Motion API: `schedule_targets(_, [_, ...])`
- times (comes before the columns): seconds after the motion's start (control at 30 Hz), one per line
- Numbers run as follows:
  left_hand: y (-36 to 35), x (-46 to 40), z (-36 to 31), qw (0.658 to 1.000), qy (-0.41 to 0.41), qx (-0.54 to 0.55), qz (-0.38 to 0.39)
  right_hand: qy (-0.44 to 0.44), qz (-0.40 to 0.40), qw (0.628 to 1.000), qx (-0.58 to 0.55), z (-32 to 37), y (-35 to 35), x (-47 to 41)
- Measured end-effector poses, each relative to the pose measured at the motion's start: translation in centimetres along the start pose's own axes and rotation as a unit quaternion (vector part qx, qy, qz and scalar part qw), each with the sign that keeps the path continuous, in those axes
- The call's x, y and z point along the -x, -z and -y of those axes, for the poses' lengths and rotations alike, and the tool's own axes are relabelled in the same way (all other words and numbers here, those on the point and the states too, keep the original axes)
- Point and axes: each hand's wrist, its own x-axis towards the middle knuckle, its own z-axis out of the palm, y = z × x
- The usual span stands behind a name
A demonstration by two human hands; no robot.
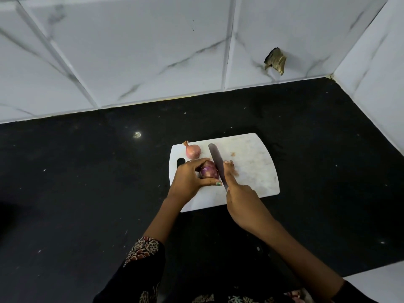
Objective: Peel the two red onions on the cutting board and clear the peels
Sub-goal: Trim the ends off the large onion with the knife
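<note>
A: Your left hand (pixel 189 179) curls around the dark purple-red onion (pixel 209 169) on the white plastic cutting board (pixel 251 167), right?

B: Yep. Right hand (pixel 241 199) grips the steel knife (pixel 216 161), blade pointing away beside your fingertips. Pale pink onion (pixel 192 151) sits just beyond, stem up-left.

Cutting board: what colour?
White, with a dark handle slot; the cutting board shows best in the head view.

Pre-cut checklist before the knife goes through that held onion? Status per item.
1. Left hand grips the dark red onion: ok.
2. Right hand holds the steel-bladed knife: ok.
3. Blade against the onion's right side: ok.
4. Left thumb tip close to the blade: not ok.
5. Onion resting on the white plastic cutting board: cannot tell.
6. Pale pink unpeeled onion apart from the blade: ok.
</note>
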Motion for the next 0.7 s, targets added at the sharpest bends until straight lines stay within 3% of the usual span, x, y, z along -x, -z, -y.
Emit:
schedule_targets(0.37, [-0.54,-0.21,0.41,1.000,0.008,0.013,-0.019,-0.006,0.023,1.000,0.019,0.03,0.47,-0.34])
schedule_targets(0.7, [-0.54,-0.47,0.38,1.000,0.026,-0.008,-0.008,-0.011,0.026,0.993,0.111,0.73,0.53,-0.43])
